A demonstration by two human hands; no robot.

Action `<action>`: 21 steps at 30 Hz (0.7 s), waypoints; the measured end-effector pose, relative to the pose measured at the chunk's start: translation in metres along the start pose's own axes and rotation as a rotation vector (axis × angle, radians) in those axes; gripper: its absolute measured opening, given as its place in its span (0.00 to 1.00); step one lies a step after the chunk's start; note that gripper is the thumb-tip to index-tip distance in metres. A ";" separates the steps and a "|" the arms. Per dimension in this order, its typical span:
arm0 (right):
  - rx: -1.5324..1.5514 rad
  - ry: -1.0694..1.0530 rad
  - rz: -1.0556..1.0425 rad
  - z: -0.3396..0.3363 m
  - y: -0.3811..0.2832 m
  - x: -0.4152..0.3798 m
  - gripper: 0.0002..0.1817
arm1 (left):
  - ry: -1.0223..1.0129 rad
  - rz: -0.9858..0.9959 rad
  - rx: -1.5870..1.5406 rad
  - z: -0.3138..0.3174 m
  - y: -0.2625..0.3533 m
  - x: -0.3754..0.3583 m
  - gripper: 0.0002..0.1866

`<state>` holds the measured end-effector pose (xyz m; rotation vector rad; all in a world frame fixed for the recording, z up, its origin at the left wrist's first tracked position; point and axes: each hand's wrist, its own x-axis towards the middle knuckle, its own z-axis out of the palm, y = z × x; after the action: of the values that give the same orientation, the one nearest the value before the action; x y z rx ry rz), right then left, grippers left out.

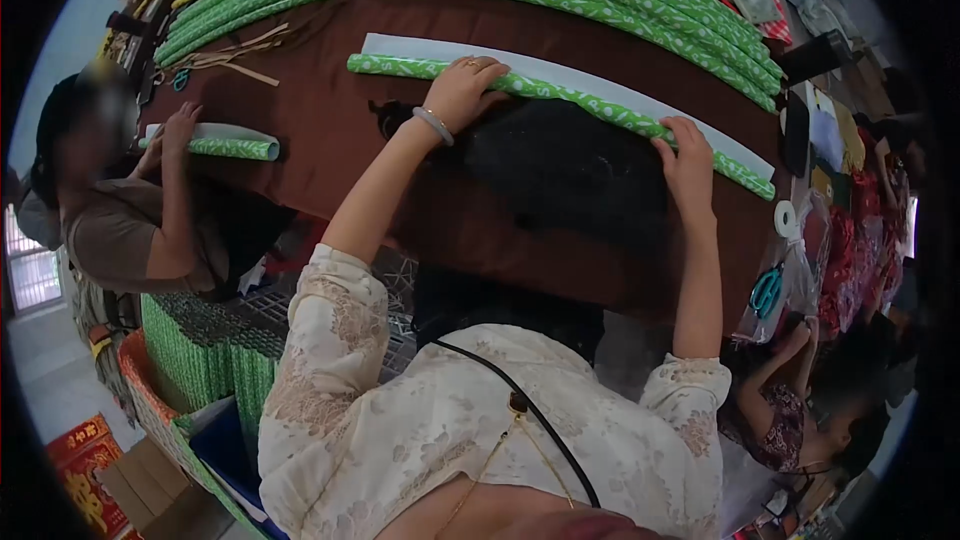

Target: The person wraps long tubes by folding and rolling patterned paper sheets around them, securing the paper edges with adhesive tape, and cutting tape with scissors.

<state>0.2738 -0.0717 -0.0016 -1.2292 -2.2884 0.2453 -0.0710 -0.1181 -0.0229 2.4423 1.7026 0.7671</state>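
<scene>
A long roll of green wrapping paper (585,100) with a white pattern lies across the brown-covered table (350,150) before me. Its loose white edge (620,92) shows along the far side. My left hand (464,92), with a bangle at the wrist, has its fingers curled over the roll left of the middle. Farther right, my right hand (688,162) grips the same roll, thumb on the near side. A black cloth-like piece (580,165) lies on the table between my forearms.
Finished-looking green rolls (600,15) lie along the back, with shorter ones (255,0) at back left. Brown strips (250,45) are near those. A co-worker (130,200) at left handles another green roll (235,143). Blue scissors (766,290) and a tape roll (785,218) are at right.
</scene>
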 end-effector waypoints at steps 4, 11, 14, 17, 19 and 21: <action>0.015 -0.060 0.043 -0.004 -0.004 0.003 0.12 | 0.103 0.038 -0.022 0.003 -0.002 0.001 0.17; 0.042 -0.052 0.010 -0.004 -0.006 0.004 0.11 | 0.056 0.026 -0.038 0.001 -0.002 0.001 0.19; 0.036 -0.038 -0.039 0.000 0.004 0.002 0.12 | 0.035 -0.034 -0.087 -0.005 0.003 0.001 0.20; 0.076 -0.079 -0.009 -0.003 0.003 0.004 0.12 | 0.075 -0.097 -0.126 -0.007 0.008 0.000 0.22; 0.025 -0.061 -0.021 -0.001 0.006 0.003 0.13 | 0.111 -0.062 -0.108 -0.007 0.007 0.001 0.15; -0.027 -0.050 -0.038 0.000 0.008 0.001 0.13 | 0.136 -0.049 -0.112 -0.003 0.004 0.001 0.11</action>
<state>0.2794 -0.0659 -0.0039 -1.2047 -2.3622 0.2347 -0.0684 -0.1194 -0.0188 2.3148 1.7058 1.0147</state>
